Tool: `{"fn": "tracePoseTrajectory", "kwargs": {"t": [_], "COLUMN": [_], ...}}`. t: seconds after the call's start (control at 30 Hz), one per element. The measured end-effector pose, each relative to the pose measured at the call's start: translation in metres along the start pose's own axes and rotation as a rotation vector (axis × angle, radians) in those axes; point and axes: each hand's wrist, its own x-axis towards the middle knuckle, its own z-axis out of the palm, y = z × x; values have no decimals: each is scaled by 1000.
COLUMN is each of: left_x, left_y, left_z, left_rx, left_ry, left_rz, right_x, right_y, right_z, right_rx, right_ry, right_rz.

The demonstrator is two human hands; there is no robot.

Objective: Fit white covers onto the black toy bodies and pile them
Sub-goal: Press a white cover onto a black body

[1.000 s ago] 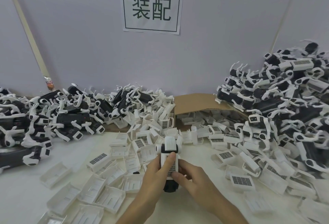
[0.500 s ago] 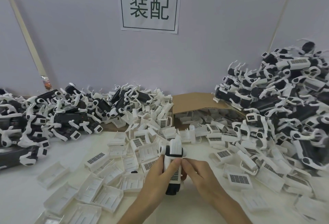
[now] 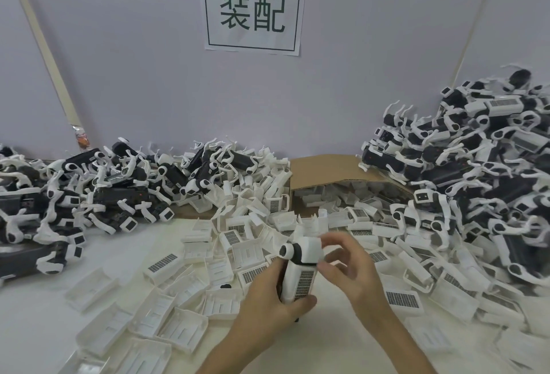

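The toy (image 3: 299, 277) stood on end in the left hand (image 3: 269, 302), whose fingers wrapped its lower half, and the grilled cover (image 3: 306, 283) lay along the black body. The right hand (image 3: 354, 275) hovered at the toy's upper end with fingers curled, too blurred to tell whether they pinched it or only touched. Fitting looked nearly done, so the next move likely called for pressing the cover fully home, then adding the toy to the pile (image 3: 476, 171) beyond the right hand, away from the loose covers (image 3: 178, 326) left of the left hand.
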Motion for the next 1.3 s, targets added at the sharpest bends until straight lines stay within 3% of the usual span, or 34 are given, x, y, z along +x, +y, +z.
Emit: {"fn": "tracePoseTrajectory", "kwargs": {"t": [0.17,0.37,0.57,0.77,0.87,0.97,1.03,1.17,1.3], "left_x": [-2,-1,2,1,7,11,12,14,14], "left_y": [-3,-1,5,10,3,1,-1,-2,-3], "left_z": [4,-1,-8,-17,-19,-20,-18,-16,-11], "left_rx": [110,191,0,-221,-269,-307,-313,-300,-252], "left_ry": [34,210,407,566,594,567,548,517,503], "left_rz": [77,213,241,210,171,149,142,137,120], "right_x": [0,6,7,10,39,104,150,180,126], "right_y": [-5,-5,-2,-12,-32,-83,-126,-151,-93], "right_z": [-1,-8,-15,-28,-50,-105,-147,-172,-113], "right_rx": [79,73,190,231,283,572,720,280,-108], "right_ry": [-160,57,-79,-246,-55,344,502,617,480], "right_rz": [43,67,310,427,359,170,52,125,191]}}
